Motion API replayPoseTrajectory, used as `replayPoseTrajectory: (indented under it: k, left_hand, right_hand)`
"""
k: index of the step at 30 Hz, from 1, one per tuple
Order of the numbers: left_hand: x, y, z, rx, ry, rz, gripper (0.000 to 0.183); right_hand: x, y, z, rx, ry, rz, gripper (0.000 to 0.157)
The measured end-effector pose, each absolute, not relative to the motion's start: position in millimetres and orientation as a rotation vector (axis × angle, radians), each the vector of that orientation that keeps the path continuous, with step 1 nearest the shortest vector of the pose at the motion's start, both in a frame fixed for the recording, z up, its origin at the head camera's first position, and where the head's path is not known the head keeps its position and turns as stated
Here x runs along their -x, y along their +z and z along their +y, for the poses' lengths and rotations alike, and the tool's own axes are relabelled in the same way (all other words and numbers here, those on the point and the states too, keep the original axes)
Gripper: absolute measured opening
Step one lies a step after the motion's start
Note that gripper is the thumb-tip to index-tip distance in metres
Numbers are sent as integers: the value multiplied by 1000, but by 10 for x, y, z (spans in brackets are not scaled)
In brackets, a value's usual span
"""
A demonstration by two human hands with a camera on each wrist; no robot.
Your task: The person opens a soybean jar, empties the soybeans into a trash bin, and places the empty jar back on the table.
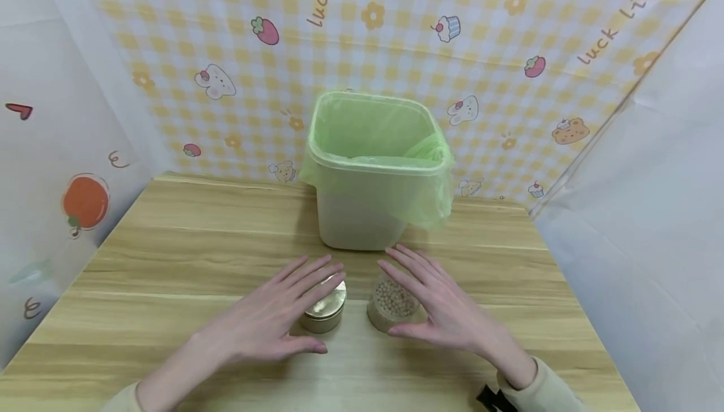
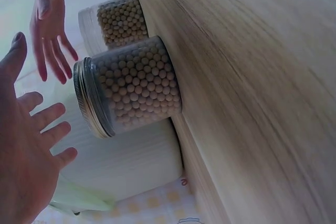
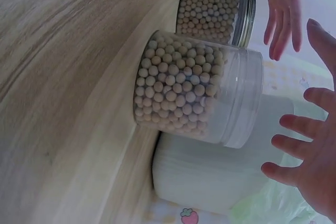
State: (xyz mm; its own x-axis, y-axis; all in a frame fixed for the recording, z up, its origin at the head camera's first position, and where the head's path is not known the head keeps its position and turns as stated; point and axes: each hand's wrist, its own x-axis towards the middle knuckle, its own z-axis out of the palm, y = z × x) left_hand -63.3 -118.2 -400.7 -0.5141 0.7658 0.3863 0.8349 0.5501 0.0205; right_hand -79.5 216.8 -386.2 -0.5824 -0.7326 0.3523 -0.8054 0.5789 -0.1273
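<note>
On my head feed, 2 jars stand upright side by side, just apart, on a wood-grain surface [image 1: 237, 223]. The left jar [image 2: 139, 85] is clear, filled with small beige beads and capped by a metal lid [image 1: 329, 304]; the right jar [image 3: 181, 87] holds similar beads below a bare clear rim, with no lid on it. The person's left hand [image 1: 283, 321] is spread beside the left jar, the right hand [image 1: 444, 311] beside the other, fingers extended and holding nothing. From above the fingers overlap the jars, but my 2 wrist feeds show gaps between. Behind the jars is a pale bin [image 1: 356, 211] with a green liner [image 1: 427, 201] folded over its rim and bunched at the right; beyond hangs a yellow-checked backdrop [image 1: 362, 54]. Near the right sleeve [image 1: 543, 390] sits something black [image 1: 496, 398], cut off by the frame; I can't tell what.
</note>
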Motion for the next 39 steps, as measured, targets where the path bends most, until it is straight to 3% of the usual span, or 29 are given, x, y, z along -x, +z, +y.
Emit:
replayPoseTrajectory:
  k: [11, 28, 39]
  left_hand:
    - [679, -4021, -1101, 1270, -359, -2510, 96]
    - [813, -4023, -907, 1268, -475, -2494, 95]
    - [894, -3984, -754, 1271, -578, -2447, 95]
  right_hand:
    - [845, -3937, 2164, -1238, 504, -2624, 105]
    - [948, -4069, 2167, -1183, 649, -2944, 132]
    - [1013, -4139, 2211, -1212, 639, -2998, 135]
